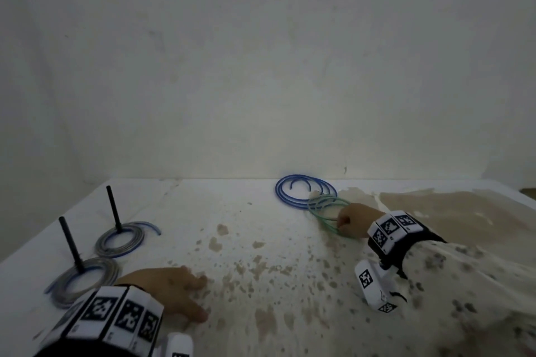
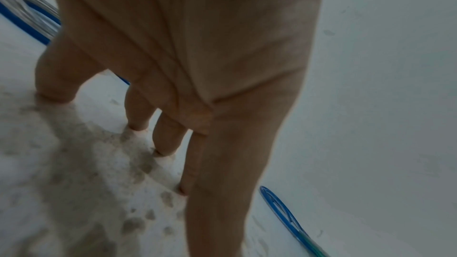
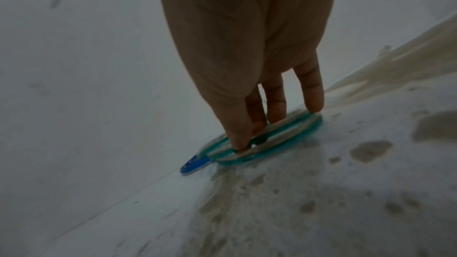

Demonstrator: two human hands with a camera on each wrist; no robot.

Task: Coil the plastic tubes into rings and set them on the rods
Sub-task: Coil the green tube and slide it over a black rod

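Two black rods stand at the table's left, the far rod (image 1: 113, 209) and the near rod (image 1: 71, 243). Each has a grey-and-blue tube coil around its base, one farther off (image 1: 120, 242) and one closer (image 1: 84, 278). A blue tube coil (image 1: 304, 191) lies flat by the back wall, with a green tube coil (image 1: 323, 210) overlapping its right side. My right hand (image 1: 352, 223) is on the green coil (image 3: 284, 145), and the thumb and forefinger of that hand (image 3: 249, 138) pinch its strands against the table. My left hand (image 1: 177, 288) rests on the table by its spread fingertips (image 2: 139, 124) and holds nothing.
The white table (image 1: 261, 269) is stained with brown blotches, heaviest at the right. A plain wall rises directly behind the blue coil (image 3: 195, 165). In the left wrist view part of a grey-and-blue coil (image 2: 29, 17) shows at the left and the blue coil (image 2: 284, 212) lies ahead.
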